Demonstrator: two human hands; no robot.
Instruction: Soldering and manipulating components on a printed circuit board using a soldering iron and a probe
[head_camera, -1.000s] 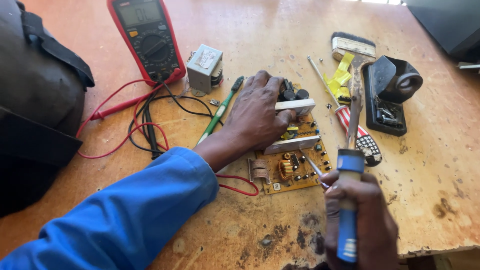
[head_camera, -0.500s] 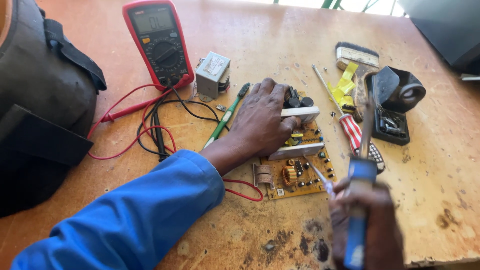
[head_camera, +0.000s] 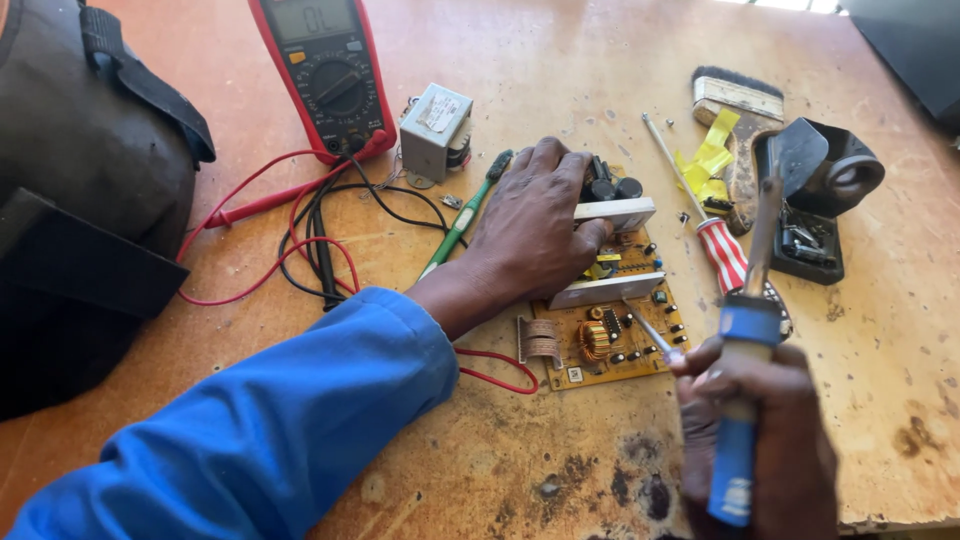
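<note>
Near the front edge of the wooden table (head_camera: 560, 80), a blue-handled soldering iron (head_camera: 742, 400) is gripped upright in the closed right hand (head_camera: 760, 440), its tip raised toward the far side; a thin metal rod (head_camera: 655, 335) is also pinched there, pointing at the circuit board (head_camera: 600, 310). The board, lying mid-table, is pressed down by the left hand (head_camera: 530, 230), fingers spread flat over its far end. Beside it a red-striped screwdriver (head_camera: 700, 215) is laid. Farther back, a small grey transformer (head_camera: 435, 130) and a red multimeter (head_camera: 325, 70) are seen near the far edge.
</note>
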